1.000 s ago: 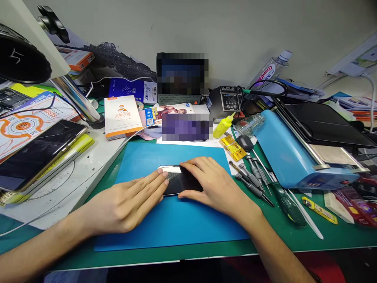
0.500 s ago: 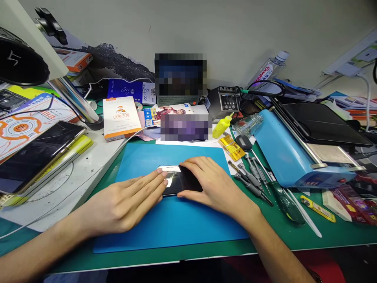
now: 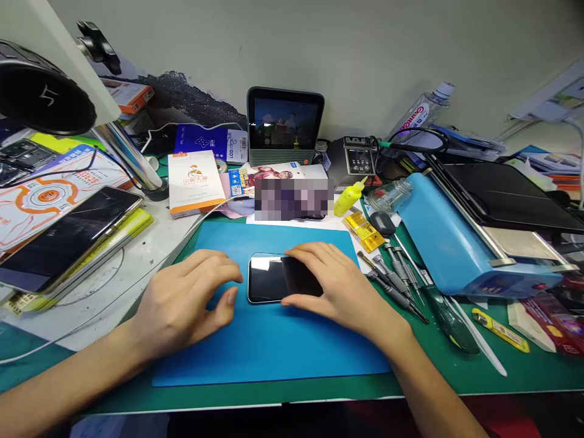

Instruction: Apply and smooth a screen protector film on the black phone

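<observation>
A smartphone (image 3: 267, 281) with a dark, glossy screen lies flat on the blue mat (image 3: 274, 347), its long side running left to right. My right hand (image 3: 335, 283) grips the phone's right part, thumb along the near edge and fingers along the far edge; the palm hides that end. Just left of the phone, my left hand (image 3: 191, 298) hovers apart from it, empty, with thumb and curled fingers spread from each other.
Several screwdrivers (image 3: 395, 286), a green-handled tool (image 3: 456, 322) and a yellow cutter (image 3: 500, 330) lie at right, near a blue machine (image 3: 451, 243). A yellow bottle (image 3: 350, 197) and a display (image 3: 285, 121) stand behind. Another phone (image 3: 68, 237) rests at left.
My left hand has lifted off the phone's screen and drawn back to the left, its flat fingers now curled. The right hand keeps its hold. The view has shifted slightly.
</observation>
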The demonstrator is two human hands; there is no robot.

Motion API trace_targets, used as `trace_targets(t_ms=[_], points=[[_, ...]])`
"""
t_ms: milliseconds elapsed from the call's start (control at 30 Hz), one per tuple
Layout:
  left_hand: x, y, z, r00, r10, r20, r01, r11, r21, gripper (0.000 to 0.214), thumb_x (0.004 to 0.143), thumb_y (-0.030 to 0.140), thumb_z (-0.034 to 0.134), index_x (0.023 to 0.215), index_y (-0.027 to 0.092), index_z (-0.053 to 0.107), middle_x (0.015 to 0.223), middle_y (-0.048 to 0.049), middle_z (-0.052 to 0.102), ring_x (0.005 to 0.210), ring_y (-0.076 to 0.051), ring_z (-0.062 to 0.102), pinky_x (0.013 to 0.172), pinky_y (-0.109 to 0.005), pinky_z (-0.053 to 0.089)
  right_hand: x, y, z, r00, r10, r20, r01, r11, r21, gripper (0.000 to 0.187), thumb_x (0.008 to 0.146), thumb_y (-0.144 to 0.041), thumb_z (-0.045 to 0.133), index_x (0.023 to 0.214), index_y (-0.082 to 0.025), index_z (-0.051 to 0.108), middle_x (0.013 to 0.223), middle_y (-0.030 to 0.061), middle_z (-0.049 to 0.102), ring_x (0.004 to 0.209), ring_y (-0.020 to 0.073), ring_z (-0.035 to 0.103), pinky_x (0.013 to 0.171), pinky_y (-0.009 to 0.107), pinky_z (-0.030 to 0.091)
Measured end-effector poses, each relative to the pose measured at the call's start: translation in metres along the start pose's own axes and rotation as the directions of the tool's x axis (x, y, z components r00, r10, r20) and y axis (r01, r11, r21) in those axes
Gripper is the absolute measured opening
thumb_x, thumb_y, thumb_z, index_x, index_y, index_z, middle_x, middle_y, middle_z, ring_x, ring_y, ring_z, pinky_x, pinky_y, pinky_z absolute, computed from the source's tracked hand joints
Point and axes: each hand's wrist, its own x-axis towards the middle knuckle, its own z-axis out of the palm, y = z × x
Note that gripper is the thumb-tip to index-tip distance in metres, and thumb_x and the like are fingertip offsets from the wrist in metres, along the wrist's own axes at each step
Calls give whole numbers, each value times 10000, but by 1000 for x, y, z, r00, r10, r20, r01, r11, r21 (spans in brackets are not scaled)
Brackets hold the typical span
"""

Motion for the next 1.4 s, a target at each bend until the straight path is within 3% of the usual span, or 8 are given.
trace_targets(t_ms=[133,267,367,500,600,967,1200,1400], points=[[1,-3,2,995,-62,-78,60,998,-29,141,959,129,571,1062,219,535,933,-30,688,876,-190,661,811,-322,532,-3,4,-9,990,-7,-143,6,1000,-12,666,923,-583,723,1446,-208,550,1388,121,639,1281,301,600,1088,455,493],[2,-7,2,991,-105,-87,105,994,-10,381,975,260,626,1326,196,490,1197,-113,658,1157,-265,624,1010,-405,510,-4,9,-15,967,-33,-251,17,998,-65,677,937,-533,728,1489,-190,538,1351,147,646,1260,320,611,1064,480,500],[3,-5,4,988,-152,12,152,988,-17,732,950,457,697,1537,182,357,1416,-173,552,1325,-317,534,1126,-459,465,-3,8,-11,977,-110,-183,85,987,-139,702,939,-523,730,1520,-193,516,1349,150,666,1236,326,627,1032,488,512],[2,3,13,955,-201,217,215,975,-47,1005,889,611,734,1640,199,209,1489,-184,488,1378,-340,492,1155,-484,459,-1,2,-4,973,-187,-138,169,976,-135,804,928,-542,734,1582,-183,435,1341,157,683,1204,316,641,1004,477,532],[-1,5,22,943,-189,274,215,974,-71,942,924,592,704,1640,228,213,1466,-166,514,1362,-332,509,1141,-505,468,0,-3,-3,965,-211,-153,191,972,-138,834,931,-533,738,1603,-172,400,1328,162,690,1186,316,645,994,482,536],[1,2,24,935,-237,264,296,932,-209,672,941,492,723,1506,286,421,1402,-108,567,1313,-296,542,1118,-486,461,-3,-2,-9,963,-232,-139,213,967,-140,793,953,-510,721,1591,-157,409,1360,157,673,1227,299,626,1028,470,525],[4,-2,17,915,-290,280,370,879,-299,666,921,478,755,1486,324,438,1445,-83,526,1371,-286,505,1166,-476,429,-25,21,-31,984,-115,-140,105,992,-75,815,948,-458,748,1634,-279,346,1502,116,591,1377,305,552,1147,498,462],[5,-2,22,899,-280,337,384,874,-298,670,900,496,770,1467,317,463,1438,-96,514,1365,-304,502,1167,-515,439,-41,29,-26,993,8,-116,-2,999,54,753,950,-443,749,1601,-329,388,1517,80,578,1399,289,551,1169,470,472]])
